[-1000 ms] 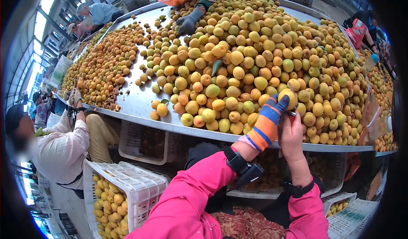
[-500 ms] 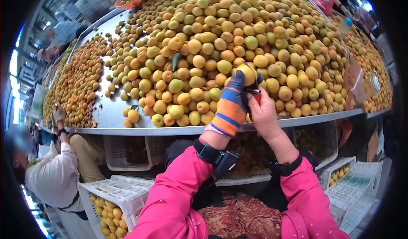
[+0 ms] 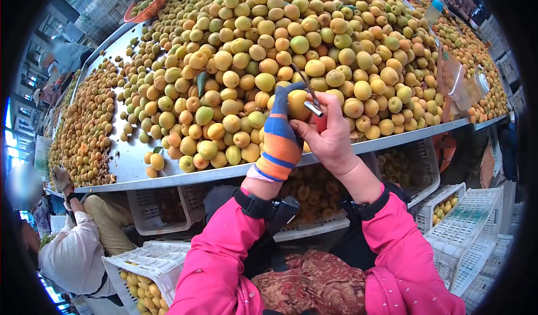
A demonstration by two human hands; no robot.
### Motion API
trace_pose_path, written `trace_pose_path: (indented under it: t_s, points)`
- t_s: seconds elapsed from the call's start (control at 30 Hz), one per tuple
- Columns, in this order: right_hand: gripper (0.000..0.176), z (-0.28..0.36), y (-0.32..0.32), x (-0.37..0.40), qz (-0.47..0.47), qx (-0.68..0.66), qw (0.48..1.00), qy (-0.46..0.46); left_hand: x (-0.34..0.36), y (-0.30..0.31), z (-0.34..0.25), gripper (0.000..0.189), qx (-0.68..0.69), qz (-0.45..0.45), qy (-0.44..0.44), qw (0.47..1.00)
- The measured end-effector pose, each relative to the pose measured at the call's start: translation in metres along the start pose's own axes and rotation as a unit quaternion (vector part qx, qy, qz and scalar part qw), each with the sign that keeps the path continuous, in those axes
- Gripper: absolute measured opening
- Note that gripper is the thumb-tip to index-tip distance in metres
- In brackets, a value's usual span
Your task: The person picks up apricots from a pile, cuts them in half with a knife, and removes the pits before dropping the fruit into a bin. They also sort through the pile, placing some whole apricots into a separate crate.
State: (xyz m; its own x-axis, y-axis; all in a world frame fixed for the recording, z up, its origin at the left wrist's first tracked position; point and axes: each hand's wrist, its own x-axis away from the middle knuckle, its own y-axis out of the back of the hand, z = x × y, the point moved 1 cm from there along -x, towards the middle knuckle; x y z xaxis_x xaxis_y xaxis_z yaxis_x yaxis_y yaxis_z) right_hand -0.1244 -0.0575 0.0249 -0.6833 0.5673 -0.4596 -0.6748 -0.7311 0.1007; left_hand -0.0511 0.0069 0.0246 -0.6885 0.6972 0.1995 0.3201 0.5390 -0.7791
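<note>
My left hand [image 3: 280, 133], in an orange and blue striped glove, holds a yellow apricot [image 3: 298, 104] over the near edge of the fruit pile. Close to its right side, my bare right hand [image 3: 330, 136] grips a small knife [image 3: 321, 122] with a red handle and a metal collar. The dark, thin curved blade rises up and left, beside the apricot. Many yellow, orange and greenish apricots [image 3: 269, 63] lie heaped on the metal table [image 3: 133, 161] beyond my hands.
White crates [image 3: 159, 259] with fruit stand below the table's front edge, on both sides. At the left sits a co-worker [image 3: 73, 253] in a light shirt, one gloved hand at the table. An orange basket [image 3: 147, 4] is at the far left; a clear plastic container [image 3: 476, 85] lies at the right.
The view has shifted a little. My hands have come slightly apart, and the knife's curved blade, hidden before, now shows above my right hand. The apricot is still in my left hand.
</note>
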Motion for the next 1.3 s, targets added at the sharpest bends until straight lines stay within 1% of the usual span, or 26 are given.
trace_pose_path:
  t_s: [0.03,0.1,0.13,0.17,0.23,0.27,0.3,0.37,0.4,0.47,0.5,0.6,0.67,0.7,0.73,0.77,0.8,0.83,0.9,0.97,1.0,1.1,1.13,1.17,1.27,1.3]
  points:
    - [0.029,0.001,0.002,0.000,0.000,-0.002,1.000,-0.003,-0.003,0.002,0.000,0.042,-0.001,-0.003,0.001,1.000]
    - [0.028,0.007,0.011,-0.006,0.064,-0.129,0.983,-0.115,-0.017,0.007,-0.005,0.042,-0.008,-0.088,-0.048,0.995]
    - [0.028,0.008,0.019,-0.008,0.081,-0.142,0.973,-0.163,-0.018,0.010,-0.010,0.046,-0.049,-0.084,-0.052,0.994]
    - [0.028,0.004,0.025,-0.009,0.083,-0.144,0.973,-0.163,-0.024,0.017,-0.011,0.046,-0.050,-0.086,-0.054,0.994]
    - [0.034,-0.006,0.032,-0.009,0.168,-0.017,0.971,-0.170,-0.038,0.036,-0.013,0.053,-0.141,-0.112,-0.123,0.976]
    - [0.037,-0.002,0.030,-0.009,0.180,-0.011,0.969,-0.170,-0.032,0.027,-0.023,0.061,-0.166,-0.118,-0.109,0.973]
    - [0.037,0.000,0.031,-0.010,0.180,-0.011,0.969,-0.169,-0.029,0.024,-0.028,0.061,-0.166,-0.118,-0.110,0.973]
    - [0.036,0.002,0.032,-0.012,0.210,0.047,0.964,-0.158,-0.025,0.023,-0.035,0.065,-0.219,-0.128,-0.121,0.960]
    - [0.036,0.004,0.031,-0.012,0.210,0.046,0.964,-0.158,-0.023,0.025,-0.038,0.065,-0.220,-0.129,-0.122,0.959]
    - [0.036,0.008,0.030,-0.011,0.242,0.090,0.954,-0.151,-0.022,0.029,-0.043,0.069,-0.257,-0.066,-0.133,0.955]
    - [0.036,0.007,0.028,-0.012,0.243,0.089,0.954,-0.149,-0.022,0.030,-0.044,0.069,-0.258,-0.067,-0.135,0.954]
    - [0.035,0.005,0.029,-0.011,0.235,0.116,0.952,-0.156,-0.022,0.030,-0.047,0.070,-0.343,-0.052,-0.207,0.915]
    - [0.033,0.007,0.029,-0.013,0.241,0.152,0.948,-0.141,-0.018,0.031,-0.050,0.069,-0.345,-0.038,-0.193,0.918]
    - [0.029,0.009,0.027,-0.013,0.241,0.157,0.951,-0.117,-0.018,0.030,-0.055,0.068,-0.347,-0.024,-0.183,0.919]
    - [0.028,0.009,0.026,-0.011,0.239,0.141,0.954,-0.114,-0.019,0.031,-0.056,0.067,-0.354,-0.027,-0.190,0.915]
    - [0.027,0.008,0.025,-0.011,0.237,0.123,0.958,-0.105,-0.020,0.030,-0.059,0.067,-0.363,-0.016,-0.179,0.914]
    - [0.026,0.007,0.025,-0.013,0.240,0.134,0.955,-0.113,-0.021,0.032,-0.061,0.078,-0.427,-0.007,-0.220,0.877]
    - [0.026,0.007,0.027,-0.013,0.243,0.148,0.950,-0.127,-0.023,0.036,-0.059,0.075,-0.414,-0.007,-0.191,0.890]
    - [0.027,0.004,0.027,-0.011,0.233,0.128,0.958,-0.107,-0.021,0.035,-0.058,0.073,-0.396,0.001,-0.162,0.904]
    - [0.028,0.001,0.029,-0.008,0.198,0.031,0.970,-0.136,-0.021,0.037,-0.063,0.070,-0.392,0.001,-0.187,0.901]
    - [0.031,0.006,0.028,-0.009,0.191,0.025,0.971,-0.138,-0.021,0.037,-0.064,0.067,-0.388,0.003,-0.206,0.898]
    - [0.031,0.000,0.030,-0.007,0.207,0.066,0.967,-0.130,-0.020,0.033,-0.060,0.058,-0.372,0.015,-0.245,0.895]
    - [0.032,-0.001,0.030,-0.008,0.215,0.073,0.965,-0.129,-0.019,0.034,-0.062,0.056,-0.386,0.015,-0.235,0.892]
    - [0.032,-0.002,0.029,-0.008,0.207,0.044,0.967,-0.141,-0.017,0.034,-0.062,0.058,-0.340,0.029,-0.211,0.916]
    - [0.033,0.002,0.031,-0.010,0.213,0.048,0.965,-0.143,-0.018,0.031,-0.061,0.060,-0.338,0.031,-0.193,0.921]
    - [0.034,0.003,0.030,-0.010,0.223,0.058,0.965,-0.129,-0.018,0.029,-0.061,0.062,-0.349,0.033,-0.220,0.910]
